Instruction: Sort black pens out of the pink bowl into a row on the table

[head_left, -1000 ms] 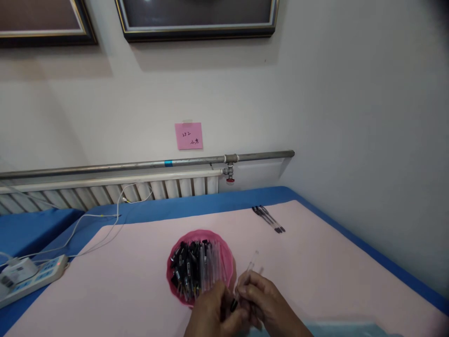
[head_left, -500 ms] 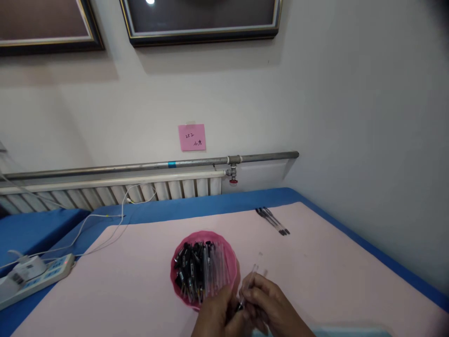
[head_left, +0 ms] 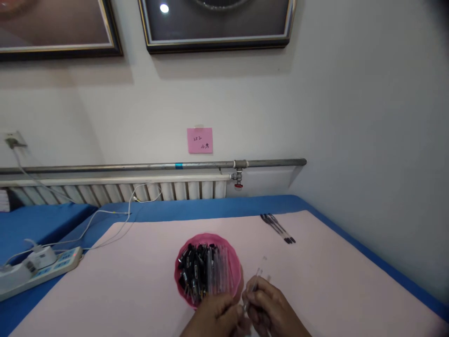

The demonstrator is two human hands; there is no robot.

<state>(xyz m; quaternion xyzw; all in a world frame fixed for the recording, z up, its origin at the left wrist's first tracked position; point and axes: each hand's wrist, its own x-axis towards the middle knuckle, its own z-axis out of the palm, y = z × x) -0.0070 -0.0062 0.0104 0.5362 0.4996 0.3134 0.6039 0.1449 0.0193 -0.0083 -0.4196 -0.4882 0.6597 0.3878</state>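
Your right hand (head_left: 268,304) is closed, with thumb and fingers gripping a clear pen barrel (head_left: 258,274). The barrel is tilted: its upper end projects forward above your right index finger, and its lower end points back toward your left thumb. Your left hand (head_left: 217,316) is just beside the right, with its fingers curled and its thumb near the lower end of the barrel. The area between the hands is blurred, so whether your left hand pinches the barrel cannot be told.

Directly beyond your left hand is a pink bowl (head_left: 236,274) with a scalloped rim; your left hand hides part of the near edge. Inside the bowl, black pen parts (head_left: 194,269) occupy the side farther from your right hand. Clear tubes (head_left: 219,271) lie alongside one another on the side nearer to it.

Ahead of your right hand and slightly to its right, well apart from it, three pens (head_left: 278,229) lie side by side at a slant. A pale pink sheet (head_left: 140,276) extends beneath the bowl and these pens, over a blue tabletop (head_left: 210,206). Far to the left of your left hand is a white power strip (head_left: 65,264) with plugs inserted and white cables (head_left: 129,210) leading off.
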